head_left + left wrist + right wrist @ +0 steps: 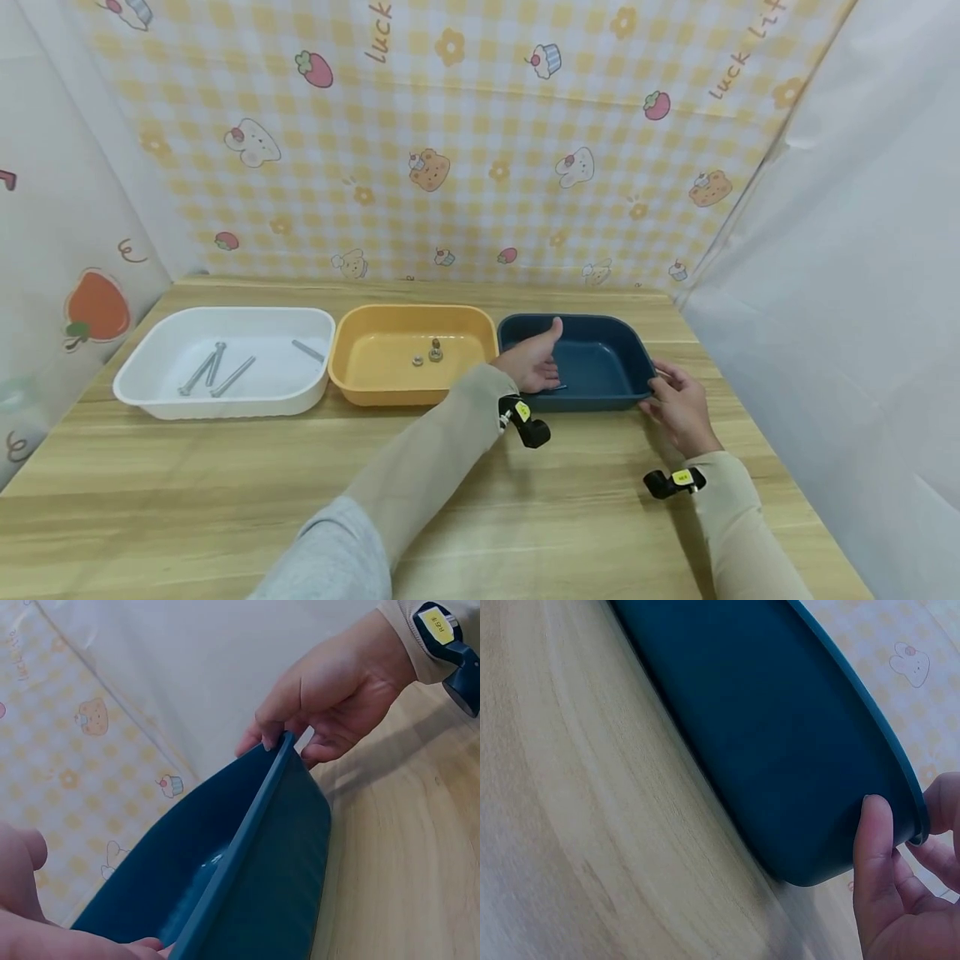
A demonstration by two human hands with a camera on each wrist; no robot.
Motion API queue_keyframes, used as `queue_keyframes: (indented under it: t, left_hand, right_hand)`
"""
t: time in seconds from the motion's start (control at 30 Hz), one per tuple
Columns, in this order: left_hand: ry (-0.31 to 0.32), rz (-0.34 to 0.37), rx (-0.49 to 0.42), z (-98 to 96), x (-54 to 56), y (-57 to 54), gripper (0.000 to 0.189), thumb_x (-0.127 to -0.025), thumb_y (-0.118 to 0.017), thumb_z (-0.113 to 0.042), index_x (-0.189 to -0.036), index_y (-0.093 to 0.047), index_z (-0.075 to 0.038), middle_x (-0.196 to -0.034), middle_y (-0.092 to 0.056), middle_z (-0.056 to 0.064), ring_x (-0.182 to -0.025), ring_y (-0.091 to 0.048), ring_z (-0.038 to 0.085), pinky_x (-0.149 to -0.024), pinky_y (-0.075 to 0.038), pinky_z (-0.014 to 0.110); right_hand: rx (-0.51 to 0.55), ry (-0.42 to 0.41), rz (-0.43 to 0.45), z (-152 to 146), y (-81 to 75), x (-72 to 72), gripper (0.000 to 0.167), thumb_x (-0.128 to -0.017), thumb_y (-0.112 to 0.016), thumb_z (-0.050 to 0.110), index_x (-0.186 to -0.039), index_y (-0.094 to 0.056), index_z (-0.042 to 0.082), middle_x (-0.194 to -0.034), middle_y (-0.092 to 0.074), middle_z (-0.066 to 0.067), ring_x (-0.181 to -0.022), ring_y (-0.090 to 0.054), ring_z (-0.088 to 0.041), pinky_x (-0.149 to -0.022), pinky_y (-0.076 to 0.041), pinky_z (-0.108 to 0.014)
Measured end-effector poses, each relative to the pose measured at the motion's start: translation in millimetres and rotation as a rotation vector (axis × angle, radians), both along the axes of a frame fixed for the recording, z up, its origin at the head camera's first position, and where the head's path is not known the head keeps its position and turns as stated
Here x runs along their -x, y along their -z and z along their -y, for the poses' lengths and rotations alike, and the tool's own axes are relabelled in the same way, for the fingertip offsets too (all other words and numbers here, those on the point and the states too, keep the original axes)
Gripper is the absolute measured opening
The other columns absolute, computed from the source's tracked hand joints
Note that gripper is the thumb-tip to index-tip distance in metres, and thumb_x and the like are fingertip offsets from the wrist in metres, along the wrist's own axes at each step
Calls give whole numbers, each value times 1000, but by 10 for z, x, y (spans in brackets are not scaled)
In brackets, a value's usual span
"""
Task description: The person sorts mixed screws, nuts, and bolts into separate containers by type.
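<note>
At the right of the row stands a dark blue tray [596, 358]. My left hand [531, 360] reaches over its left side, thumb raised and apart from the fingers, which dip inside. A small thin metal piece [557, 387] lies by those fingertips, partly hidden; its kind is unclear. In the left wrist view, the left hand [45, 930] shows at the lower left beside the rim. My right hand [681, 407] grips the tray's right end. Its thumb presses the outer wall and its fingers are at the rim, as the right hand [907, 885] shows in the right wrist view.
Left of the blue tray stands a yellow tray [412, 397] with several small nuts [435, 355]. Farther left, a white tray [225, 408] holds several long bolts [198, 373]. All rest on a wooden table [480, 500]. A checked cloth [465, 142] hangs behind.
</note>
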State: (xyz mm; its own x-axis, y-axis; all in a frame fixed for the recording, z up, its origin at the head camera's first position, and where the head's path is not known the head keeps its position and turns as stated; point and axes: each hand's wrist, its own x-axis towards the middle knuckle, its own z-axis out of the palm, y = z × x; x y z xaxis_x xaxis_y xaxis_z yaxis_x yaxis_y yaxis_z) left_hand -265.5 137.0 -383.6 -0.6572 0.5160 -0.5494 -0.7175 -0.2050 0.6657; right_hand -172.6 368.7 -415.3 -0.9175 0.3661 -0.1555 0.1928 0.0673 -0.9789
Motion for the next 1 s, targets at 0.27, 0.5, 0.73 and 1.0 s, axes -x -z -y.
queue_keyframes:
  t: [0.27,0.5,0.73,1.0]
  left_hand:
    - [-29,-4,-36,58,23,-33,91,-95,-51,-53,-150,-14,10,-155,-19,26,-143,-22,36,-115,-24,43]
    - [-4,-38,-27,130,-2,-71,76,-99,-56,-33,-148,-19,11,-153,-24,27,-141,-26,37,-114,-26,43]
    - [153,-236,46,352,-129,-253,57,-101,-55,-24,-144,-35,7,-143,-44,24,-133,-42,34,-106,-39,40]
    - [306,-596,179,929,-315,-453,41,-101,-55,-26,-131,-51,2,-120,-61,14,-115,-59,32,-92,-52,38]
  right_hand:
    - [-28,-12,9,-3,-9,64,49,-99,-47,10,-147,-38,5,-124,-48,-11,-81,-63,-10,-63,-55,-22]
    - [36,-24,4,-36,-9,97,49,-98,-47,7,-146,-38,5,-116,-52,-5,-79,-62,-9,-63,-55,-21]
    - [171,9,1,-91,-18,102,38,-96,-49,3,-134,-48,12,-100,-58,0,-67,-57,-7,-58,-53,-20]
    - [115,37,17,-109,-87,96,37,-98,-52,8,-135,-49,9,-99,-60,0,-71,-59,-7,-60,-54,-20]
